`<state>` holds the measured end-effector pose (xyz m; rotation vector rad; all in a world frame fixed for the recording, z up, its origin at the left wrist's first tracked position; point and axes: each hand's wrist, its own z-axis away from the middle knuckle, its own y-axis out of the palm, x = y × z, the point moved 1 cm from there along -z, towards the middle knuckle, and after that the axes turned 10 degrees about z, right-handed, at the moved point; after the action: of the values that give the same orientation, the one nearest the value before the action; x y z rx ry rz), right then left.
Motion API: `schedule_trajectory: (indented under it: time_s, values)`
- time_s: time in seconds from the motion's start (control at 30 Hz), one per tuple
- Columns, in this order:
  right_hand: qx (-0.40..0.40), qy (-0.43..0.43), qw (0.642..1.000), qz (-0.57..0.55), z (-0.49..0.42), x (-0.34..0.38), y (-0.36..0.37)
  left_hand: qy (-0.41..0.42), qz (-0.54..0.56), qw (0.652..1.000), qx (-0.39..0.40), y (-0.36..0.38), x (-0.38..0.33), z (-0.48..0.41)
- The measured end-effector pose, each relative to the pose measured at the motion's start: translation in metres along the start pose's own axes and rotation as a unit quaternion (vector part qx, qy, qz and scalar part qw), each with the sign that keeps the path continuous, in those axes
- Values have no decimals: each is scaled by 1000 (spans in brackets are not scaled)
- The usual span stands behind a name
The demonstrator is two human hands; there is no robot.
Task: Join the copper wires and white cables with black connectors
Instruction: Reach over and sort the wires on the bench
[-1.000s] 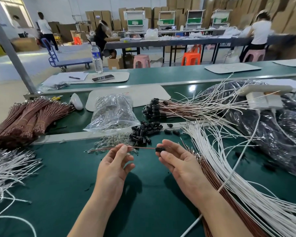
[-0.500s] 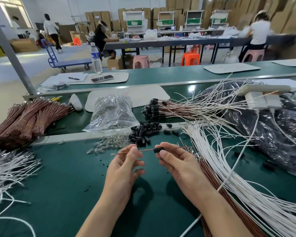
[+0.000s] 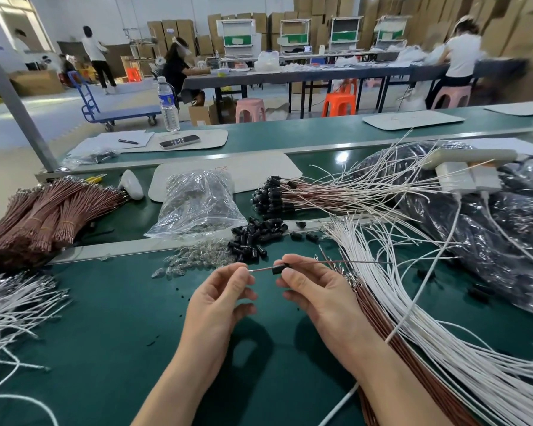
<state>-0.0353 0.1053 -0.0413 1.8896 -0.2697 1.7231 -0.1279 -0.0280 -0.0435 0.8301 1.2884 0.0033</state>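
Slippage is the risk at mid-frame: the left hand [image 3: 222, 298] pinches the copper wire [image 3: 260, 269], the right hand [image 3: 316, 292] pinches the black connector [image 3: 280, 268] threaded on it, and a loose pinch could let the connector slide off.

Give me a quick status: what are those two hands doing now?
Left hand pinches copper wire. Right hand pinches black connector on that wire. Nothing blocking between them; spare connectors lie just beyond.

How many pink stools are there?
2. The middle pink stool stands empty on the floor beside a cardboard box. The right pink stool is under the seated person in white. More may be hidden behind the tables.
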Motion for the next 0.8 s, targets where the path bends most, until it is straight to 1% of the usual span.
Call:
schedule_trajectory:
  time_s: [0.3,0.37,0.43,0.53,0.6,0.7,0.8]
  values:
    - [3,-2,1000,24,0,-3,-2,2,-39,999,10,-2,4,1]
    - [-11,-3,1000,8,-2,-1,-4,0,-45,999,18,-3,5,0]
    - [-39,-8,999,-35,-4,2,-8,-2,-52,998,22,-2,6,1]
    - [-119,-23,987,-102,-7,11,-22,2,-76,997,22,-3,8,1]
    - [-205,-50,970,-121,-6,18,-36,10,-113,993,29,-3,11,2]
    - [-355,-109,925,-78,-3,28,-56,36,-207,977,44,2,16,3]
    - [-456,-150,876,-50,-1,32,-68,64,-309,946,69,21,22,0]
